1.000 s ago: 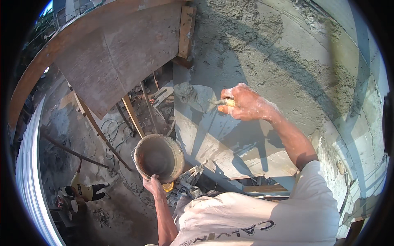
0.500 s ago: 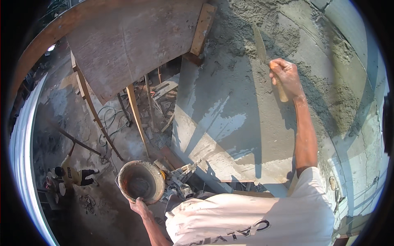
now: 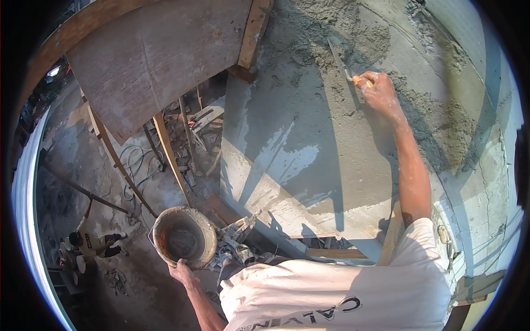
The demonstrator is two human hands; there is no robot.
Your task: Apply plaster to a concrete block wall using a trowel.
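My right hand (image 3: pixel 379 92) is closed round the wooden handle of a trowel (image 3: pixel 338 59), whose narrow metal blade lies at the wet mortar (image 3: pixel 312 33) on the wall. Below the rough mortar, a smoother grey coat (image 3: pixel 301 116) covers part of the surface, with paler patches showing lower down. At the lower left, my left hand (image 3: pixel 182 272) grips the rim of a round, mortar-crusted bucket (image 3: pixel 208 243). Grey residue shows in the bucket's bottom. The fingers under the rim are partly hidden.
A large wooden panel (image 3: pixel 160 60) with a timber edge juts in at upper left, above slanting wooden props (image 3: pixel 172 157). Far below on the ground, another person (image 3: pixel 94 244) holds a long pole. A corrugated metal sheet (image 3: pixel 25 204) borders the left. Loose boards and hoses lie below.
My right hand has shifted slightly up with the trowel, and its blade now appears more edge-on. The view has moved a little; the left hand still holds the bucket.
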